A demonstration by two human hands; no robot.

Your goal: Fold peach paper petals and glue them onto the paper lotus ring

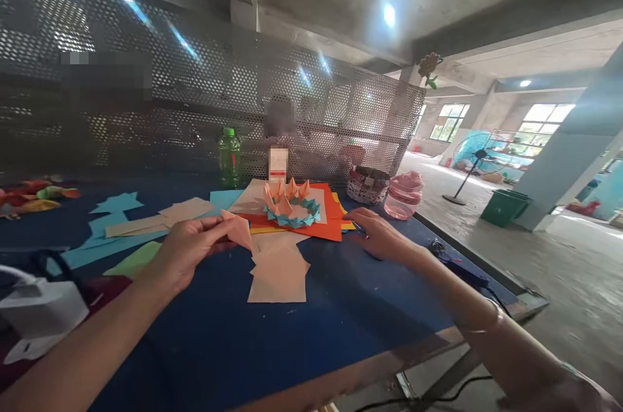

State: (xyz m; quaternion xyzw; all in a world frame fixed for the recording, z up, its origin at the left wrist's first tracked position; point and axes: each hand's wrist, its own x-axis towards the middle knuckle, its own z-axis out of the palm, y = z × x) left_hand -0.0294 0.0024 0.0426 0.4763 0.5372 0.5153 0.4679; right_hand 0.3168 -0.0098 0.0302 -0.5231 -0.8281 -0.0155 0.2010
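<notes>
The left hand [187,253] pinches a folded peach paper piece [237,229] between thumb and fingers, just left of the orange paper sheet [314,230] on the dark blue tabletop [219,347]. The right hand [380,235] lies curled with its fingers bent down, just right of that sheet and close to its edge. A small blue sliver shows at its fingertips [359,228], too small to tell what it is or whether it is held.

On the orange paper sheet sits a ring-shaped origami model [292,209] of teal and peach folded units, with peach points rising from it. Directly in front of the sheet lies a stack of peach paper pieces [278,276]. Left of the sheet are teal paper offcuts [114,204], beige paper strips [160,217] and a light green paper piece [134,260].

Behind the sheet stand a green plastic bottle [229,157] and, further right, a woven basket [368,185] beside a pink plastic jar [403,196]. A perforated metal screen [219,100] rises along the far side of the tabletop.
</notes>
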